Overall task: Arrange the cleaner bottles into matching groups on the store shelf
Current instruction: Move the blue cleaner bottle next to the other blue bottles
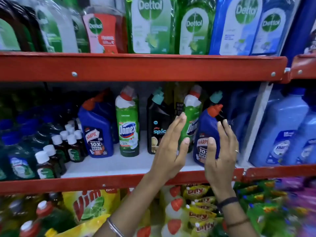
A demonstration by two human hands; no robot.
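Observation:
On the middle shelf (119, 165) a blue Harpic bottle (97, 132), a green Domex bottle (127, 129) and a black teal-capped bottle (156, 124) stand upright side by side. Further right stand a second green Domex bottle (192, 117) and a second blue Harpic bottle (207, 129). My left hand (171, 149) is spread against the second Domex bottle, thumb in front of it and fingers along its left side. My right hand (221, 154) wraps the second Harpic bottle, thumb on its label. Another teal cap (216, 96) shows behind it.
Small white-capped dark bottles (58, 147) crowd the shelf's left. Big blue jugs (283, 130) stand beyond a grey upright at the right. Dettol refills (150, 24) line the shelf above. A red shelf rail (102, 183) runs in front; pouches and red-capped bottles fill the shelf below.

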